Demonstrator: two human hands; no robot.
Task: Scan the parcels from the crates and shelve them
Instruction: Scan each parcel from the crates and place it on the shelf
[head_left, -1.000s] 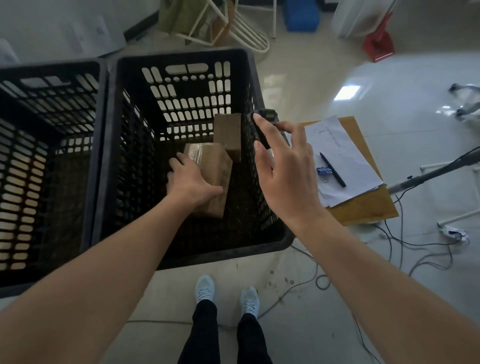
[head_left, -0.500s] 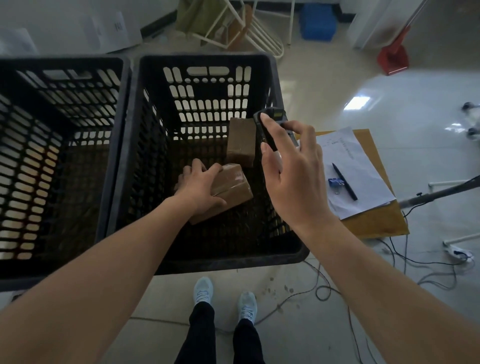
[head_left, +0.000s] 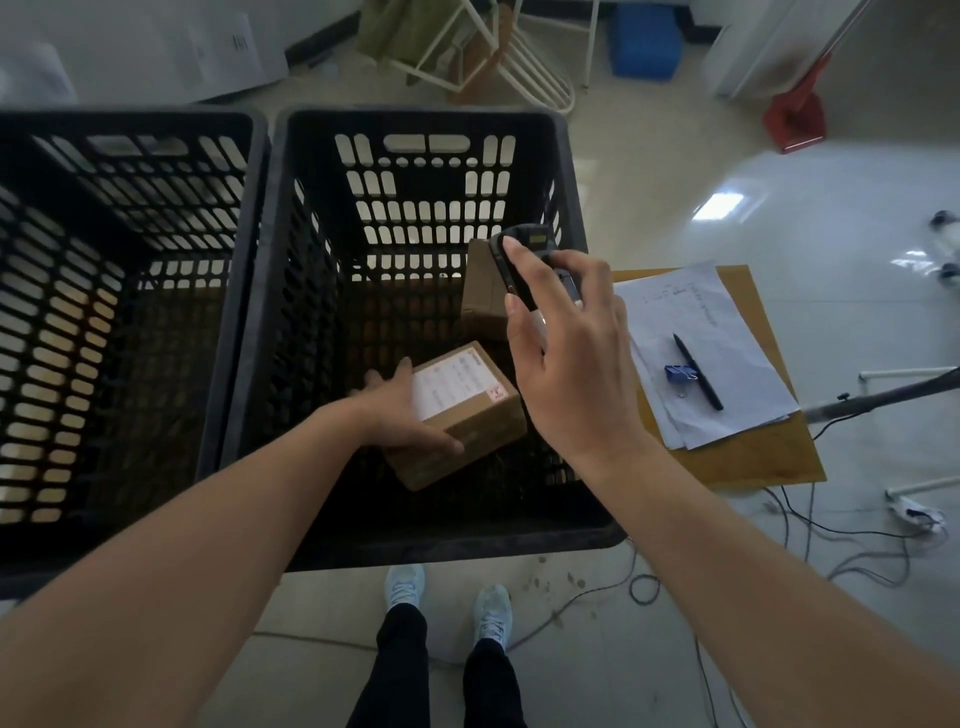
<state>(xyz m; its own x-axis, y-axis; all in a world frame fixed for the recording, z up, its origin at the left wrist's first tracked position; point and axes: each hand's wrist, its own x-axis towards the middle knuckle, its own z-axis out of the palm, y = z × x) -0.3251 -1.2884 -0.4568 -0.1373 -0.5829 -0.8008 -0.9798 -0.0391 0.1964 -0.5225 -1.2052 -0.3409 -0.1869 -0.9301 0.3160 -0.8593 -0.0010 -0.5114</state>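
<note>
Inside the right black crate (head_left: 566, 171) my left hand (head_left: 402, 413) grips a small brown parcel (head_left: 470, 426), its white label facing up. Just to the right and above it, my right hand (head_left: 569, 353) holds a black handheld scanner (head_left: 524, 260) over the crate's right side, thumb on its top. A second brown parcel (head_left: 480, 299) stands against the crate's far right wall, partly hidden by the scanner and my fingers.
A second black crate (head_left: 119, 291) stands to the left, its floor dark. On the floor to the right lie papers (head_left: 717, 332) with a pen (head_left: 698, 371) and blue clip on a brown envelope. Cables (head_left: 831, 540) trail nearby. My feet (head_left: 447, 597) are below the crate.
My left hand has turned the parcel from its edge so the white label now faces up, and lifted it toward me. The right hand with the scanner stayed nearly still.
</note>
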